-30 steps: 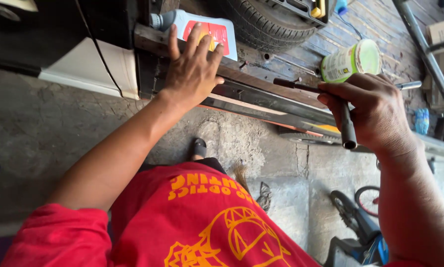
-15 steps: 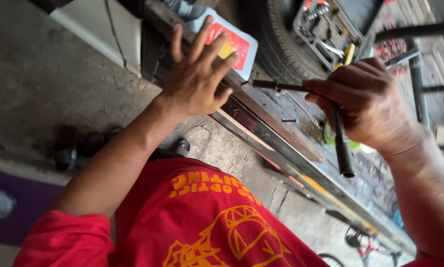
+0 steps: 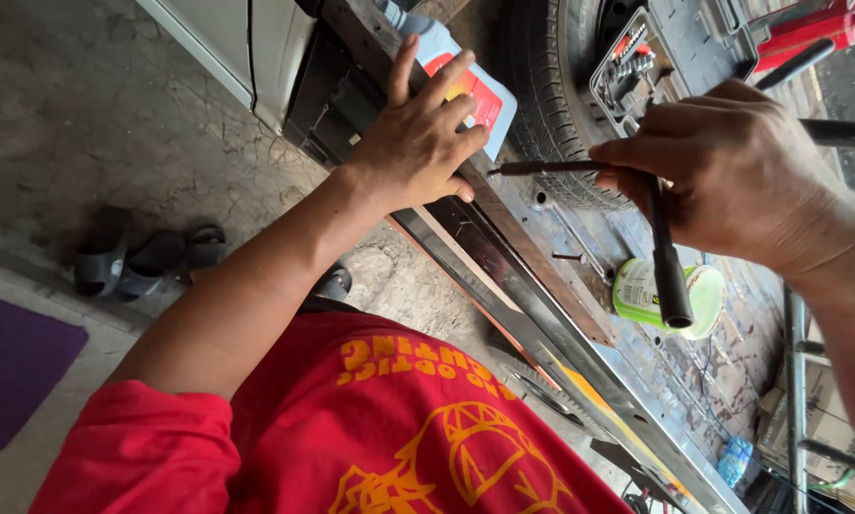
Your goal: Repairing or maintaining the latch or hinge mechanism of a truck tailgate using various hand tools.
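Left hand [image 3: 418, 143] flat, fingers spread wide, palm pressed on the top end of a long rusty metal bar [image 3: 532, 262], holding nothing; fingertips overlapping a grey plastic bottle with red label [image 3: 480, 95] just behind. Right hand [image 3: 732, 176] closed tight around a black cross-shaped wrench [image 3: 660, 247], gripped at the crossing: one thin arm sticking out leftward toward the left hand, tip close to its thumb side but apart from it; one thicker socket arm hanging down below the fist; another arm running right, out of the fist. Bar lying diagonally under both hands, beside a longer grey metal rail [image 3: 589, 381]. Green-lidded round tin [image 3: 660, 300] just behind the hanging socket arm. Tyre [image 3: 551, 105] and open socket set case [image 3: 670, 52] above the wrench. Dark sandals [image 3: 132, 262] on cracked concrete floor [image 3: 94, 114], far left. Red shirt [image 3: 380, 428] at bottom.
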